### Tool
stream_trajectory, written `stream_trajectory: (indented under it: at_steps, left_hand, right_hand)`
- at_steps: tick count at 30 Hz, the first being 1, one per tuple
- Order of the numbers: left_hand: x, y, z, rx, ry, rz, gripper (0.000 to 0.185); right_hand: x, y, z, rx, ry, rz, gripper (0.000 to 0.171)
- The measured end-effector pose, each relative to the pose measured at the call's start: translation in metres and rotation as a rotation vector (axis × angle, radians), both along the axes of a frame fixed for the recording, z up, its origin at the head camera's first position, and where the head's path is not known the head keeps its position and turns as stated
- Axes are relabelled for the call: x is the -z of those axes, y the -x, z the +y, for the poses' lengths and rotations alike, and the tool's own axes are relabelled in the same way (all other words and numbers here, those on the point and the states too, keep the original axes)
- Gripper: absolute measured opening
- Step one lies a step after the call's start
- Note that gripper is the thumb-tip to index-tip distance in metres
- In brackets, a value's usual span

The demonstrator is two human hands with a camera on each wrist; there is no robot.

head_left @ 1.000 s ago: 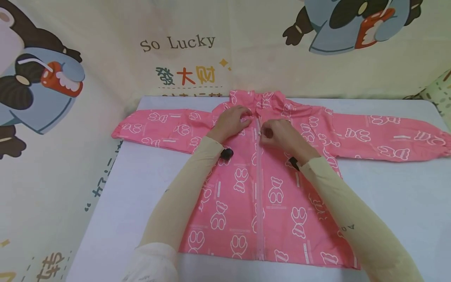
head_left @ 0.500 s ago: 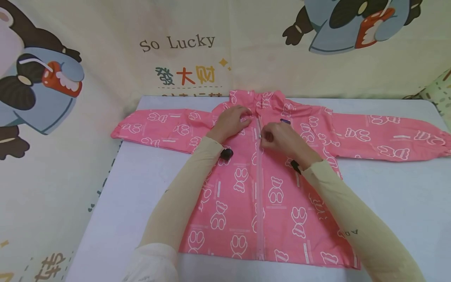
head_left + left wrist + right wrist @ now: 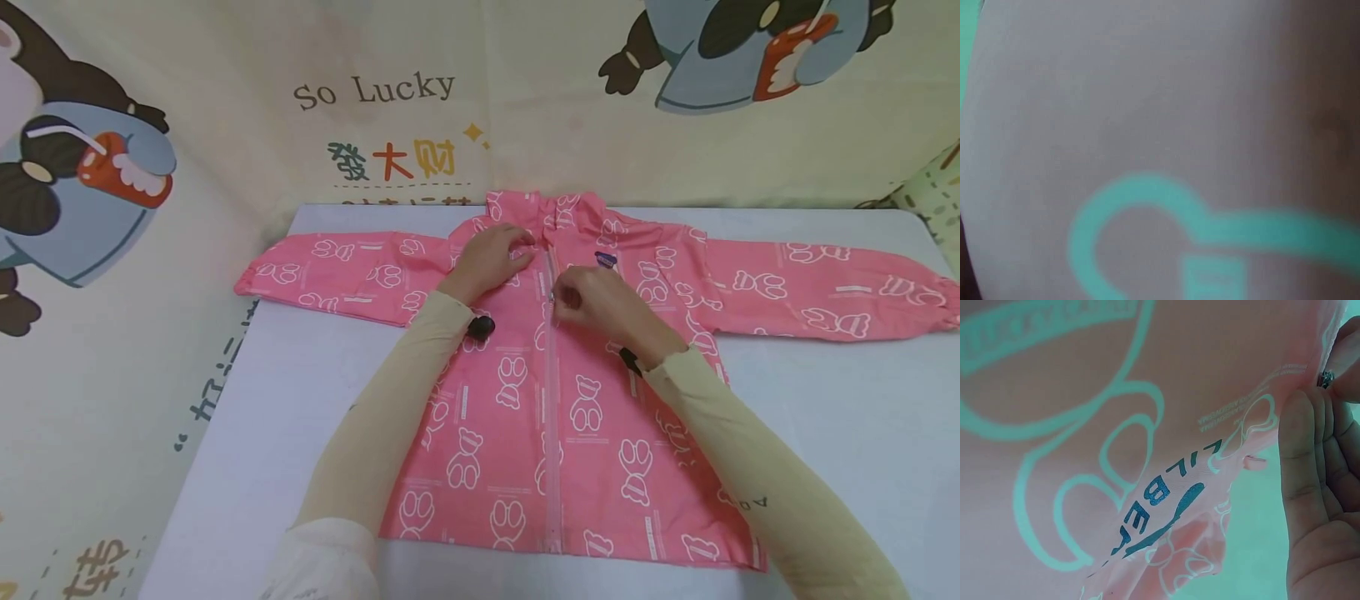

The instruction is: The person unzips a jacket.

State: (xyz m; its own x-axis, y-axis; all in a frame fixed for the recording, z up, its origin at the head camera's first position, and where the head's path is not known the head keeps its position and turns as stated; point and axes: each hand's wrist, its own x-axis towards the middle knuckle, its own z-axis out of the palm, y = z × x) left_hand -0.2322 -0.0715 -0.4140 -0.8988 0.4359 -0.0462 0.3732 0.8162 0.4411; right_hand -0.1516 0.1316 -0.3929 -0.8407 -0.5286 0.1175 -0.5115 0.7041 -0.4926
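A pink jacket point(image 3: 517, 467) with white bear outlines lies front up, sleeves spread to both sides. Its zipper point(image 3: 553, 433) runs down the middle. My left hand point(image 3: 491, 260) rests on the upper chest beside the zipper's top, thumb and fingers apart on the cloth. Between thumb and fingers, my right hand point(image 3: 607, 304) pinches the small metal zipper pull point(image 3: 1326, 379), a little below the collar point(image 3: 513, 205). In the right wrist view, the thumb and curled fingers meet around the pull. Only blurred cloth fills most of the left wrist view.
The jacket lies on a white table point(image 3: 300, 417) with its collar near the back edge. A cream cloth point(image 3: 540, 100) printed with cartoon animals hangs behind and at the left. A dark blue chest label point(image 3: 606, 260) shows above my right hand.
My right hand has slid slightly down along the zipper with the pull, uncovering the dark blue label. My left hand stays in the same place on the jacket.
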Motion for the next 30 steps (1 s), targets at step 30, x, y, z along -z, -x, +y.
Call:
stream_trajectory:
  at_steps: [30]
  left_hand:
    - [-0.001, 0.000, 0.000, 0.005, 0.002, -0.002, 0.040]
  right_hand:
    - [0.004, -0.014, 0.000, -0.037, 0.021, 0.092, 0.012]
